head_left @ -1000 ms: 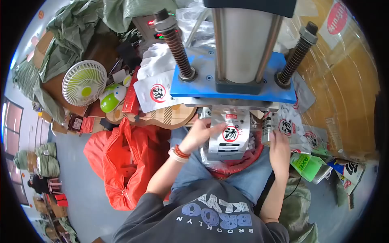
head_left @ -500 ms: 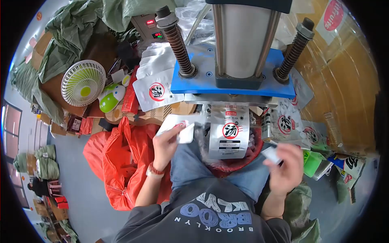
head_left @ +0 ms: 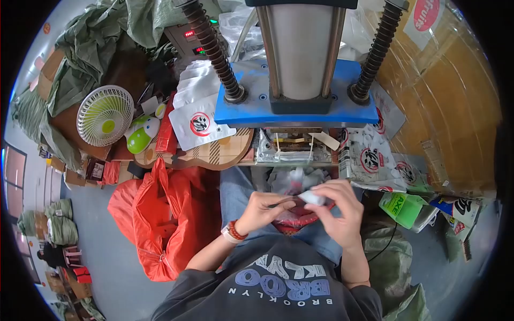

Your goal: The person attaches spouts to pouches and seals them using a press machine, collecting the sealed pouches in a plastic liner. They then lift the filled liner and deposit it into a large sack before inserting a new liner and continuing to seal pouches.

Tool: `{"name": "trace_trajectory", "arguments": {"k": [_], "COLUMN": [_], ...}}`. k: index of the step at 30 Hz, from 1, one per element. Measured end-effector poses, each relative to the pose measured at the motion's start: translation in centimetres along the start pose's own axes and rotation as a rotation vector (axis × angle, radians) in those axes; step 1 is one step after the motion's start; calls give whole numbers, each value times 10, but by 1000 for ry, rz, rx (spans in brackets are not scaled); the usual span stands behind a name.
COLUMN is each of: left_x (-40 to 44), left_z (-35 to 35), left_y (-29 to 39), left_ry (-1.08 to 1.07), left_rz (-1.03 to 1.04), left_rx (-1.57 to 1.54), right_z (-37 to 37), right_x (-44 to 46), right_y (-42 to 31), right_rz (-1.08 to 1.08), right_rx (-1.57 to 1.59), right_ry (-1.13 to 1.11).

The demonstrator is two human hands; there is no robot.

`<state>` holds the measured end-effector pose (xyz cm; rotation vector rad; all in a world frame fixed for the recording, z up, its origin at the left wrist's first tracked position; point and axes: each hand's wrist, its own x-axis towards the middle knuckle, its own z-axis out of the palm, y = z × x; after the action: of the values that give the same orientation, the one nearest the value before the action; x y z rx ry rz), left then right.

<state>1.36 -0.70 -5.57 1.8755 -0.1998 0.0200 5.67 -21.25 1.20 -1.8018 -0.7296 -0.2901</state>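
My left hand (head_left: 266, 209) is closed in a pinch over my lap, its fingertips on a thin flat piece seen nearly edge-on; its kind is unclear. Close beside it, my right hand (head_left: 341, 212) grips a small white piece (head_left: 312, 198) between thumb and fingers. Both hands are above a red basket (head_left: 300, 220) between my knees, lined with clear plastic. Something pale and blurred shows just beyond the fingers. Ahead stands a press with a blue plate (head_left: 294, 115), its lower metal bed (head_left: 295, 155) uncovered.
Silver pouches with a red round mark (head_left: 199, 124) lie fanned out left of the press, with more pouches (head_left: 370, 160) at its right. A fan (head_left: 105, 115), a red plastic bag (head_left: 155, 224), a green container (head_left: 399, 209) and a large carton (head_left: 450, 107) surround the spot.
Both hands have come together over the basket. The printed pouch that hung below the press no longer shows there, and the bed is exposed. The view has shifted slightly.
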Motion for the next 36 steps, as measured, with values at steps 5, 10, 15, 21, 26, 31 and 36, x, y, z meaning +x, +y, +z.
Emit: {"name": "trace_trajectory", "arguments": {"k": [5,10,15,21,26,31,36], "left_x": [15,9,1,22,60,69,69], "left_z": [-9,-14,-32,11,0,-3,-82], "left_y": [-8,36,63,-26,-18,-31,-55], "left_ry": [189,159,39,128,279,261,398], "left_rz": [-59,296,458,-404,-465,-503,-294], "left_rx": [-97,469,291,-399,-716,-788,165], "right_z": [-48,-16,-26,6,-54,-35,-33], "right_x": [-9,9,11,14,15,19,13], "right_y": [-31,1,-32,34,29,136,136], "right_rz": [-181,-214,-177,115,241,301,419], "right_rx": [-259,-285,4,-247,-583,-1025,-716], "right_ry": [316,-86,-145,-22,181,53,-44]}}
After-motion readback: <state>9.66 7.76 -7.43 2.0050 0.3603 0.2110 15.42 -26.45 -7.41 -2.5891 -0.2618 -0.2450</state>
